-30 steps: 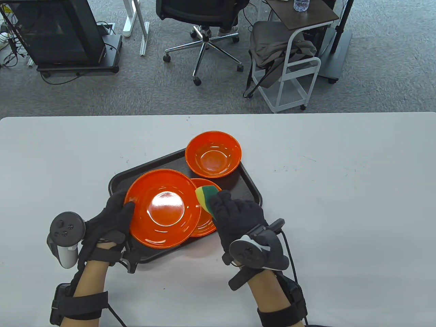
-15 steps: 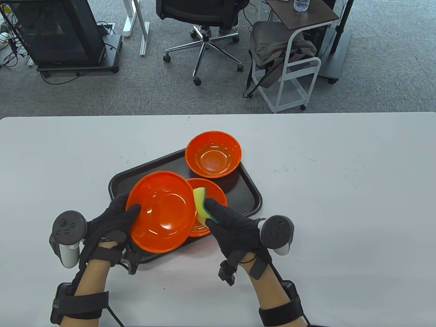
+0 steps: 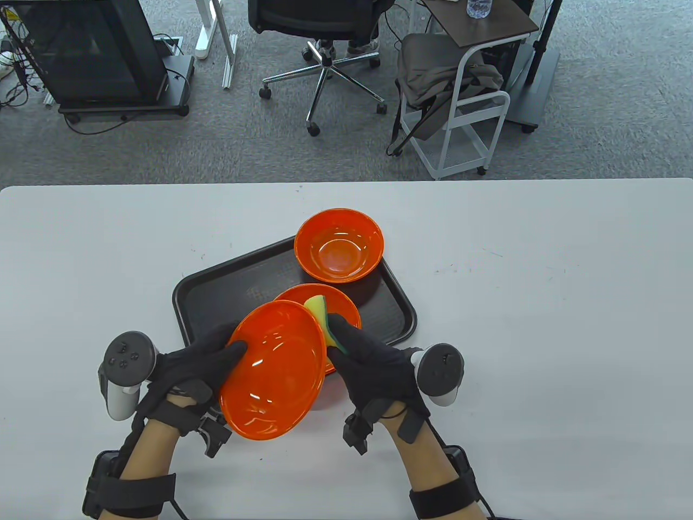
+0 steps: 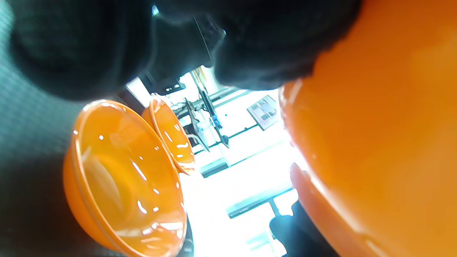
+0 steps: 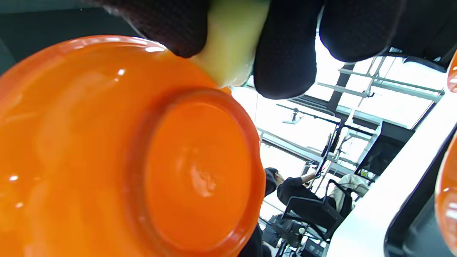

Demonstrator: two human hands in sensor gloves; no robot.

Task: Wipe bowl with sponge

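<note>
Table view shows the left hand (image 3: 187, 374) gripping the near-left rim of a large orange bowl (image 3: 273, 371), tilted and lifted over the near edge of the dark tray (image 3: 216, 287) on the white bench (image 3: 541, 325). At the bowl's far-right rim the right hand (image 3: 373, 368) pinches a yellow-green sponge (image 3: 319, 317). Two more orange dishes sit on the tray: a small plate (image 3: 341, 303) and a deeper bowl (image 3: 339, 245).

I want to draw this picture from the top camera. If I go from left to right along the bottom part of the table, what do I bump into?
Left hand → the big orange bowl it holds tilted up → yellow-green sponge → right hand pinching that sponge.
</note>
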